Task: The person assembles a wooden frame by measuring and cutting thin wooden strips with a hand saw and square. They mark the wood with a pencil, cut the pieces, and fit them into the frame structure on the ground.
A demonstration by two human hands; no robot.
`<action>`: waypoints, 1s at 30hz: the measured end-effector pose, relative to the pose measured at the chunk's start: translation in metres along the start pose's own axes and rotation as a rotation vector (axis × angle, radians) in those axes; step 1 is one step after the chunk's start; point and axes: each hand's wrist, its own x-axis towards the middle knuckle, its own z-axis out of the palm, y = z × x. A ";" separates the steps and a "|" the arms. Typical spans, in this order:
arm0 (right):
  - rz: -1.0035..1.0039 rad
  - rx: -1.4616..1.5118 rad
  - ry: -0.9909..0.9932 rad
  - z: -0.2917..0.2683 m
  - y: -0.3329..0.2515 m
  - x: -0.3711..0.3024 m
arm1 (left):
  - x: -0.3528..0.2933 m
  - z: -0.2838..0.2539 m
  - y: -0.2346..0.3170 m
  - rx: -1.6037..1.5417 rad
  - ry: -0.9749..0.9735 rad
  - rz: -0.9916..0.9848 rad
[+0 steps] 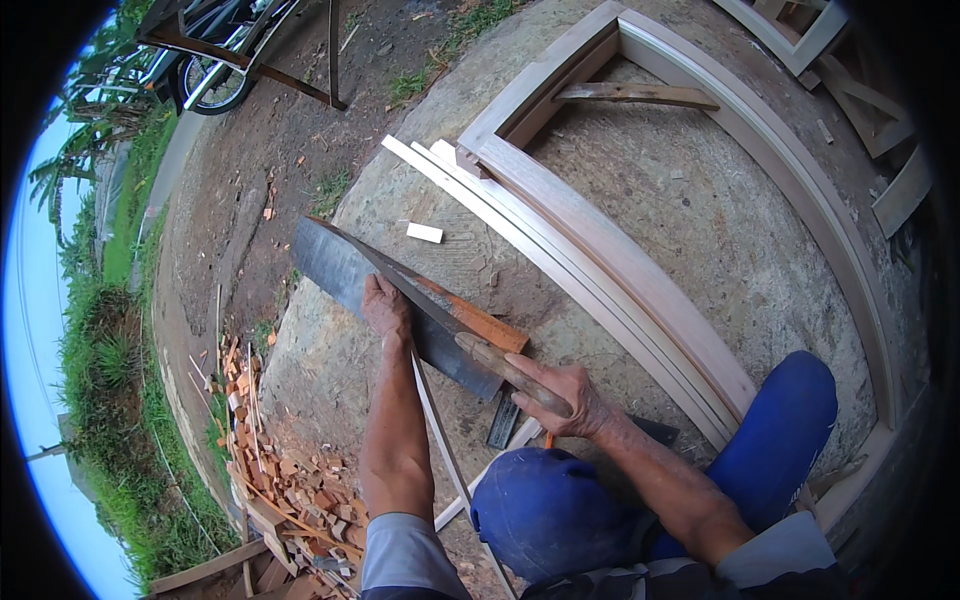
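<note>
My left hand (386, 305) is closed at the upper end of a thin pale wooden strip (437, 417), over a long dark grey board-like piece (335, 268). That piece lies tilted across the ground, and a rusty orange side (490, 320) shows along its right. In my right hand (578, 402) is a thick wooden handle (492, 357), gripped near its rounded butt. The handle's far end reaches over the grey piece; no tool head can be made out there. A dark flat tool (503, 420) lies partly hidden just below, beside my right hand.
A large pale wooden frame (600, 255) with a diagonal brace (640, 95) fills the right side. Long strips (540, 255) lie along it. A small white block (425, 232) sits on the concrete. Offcuts (300, 480) are heaped lower left; a motorcycle (215, 80) stands beyond.
</note>
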 end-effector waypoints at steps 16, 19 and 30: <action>0.026 -0.221 0.203 -0.093 -0.080 -0.072 | 0.004 -0.006 -0.013 0.040 0.071 -0.026; 0.027 -0.196 0.220 -0.110 -0.101 -0.079 | -0.008 -0.020 -0.009 -0.074 0.191 0.032; -0.038 -0.220 0.100 -0.164 -0.166 -0.073 | -0.212 -0.259 0.150 -0.318 -0.693 0.997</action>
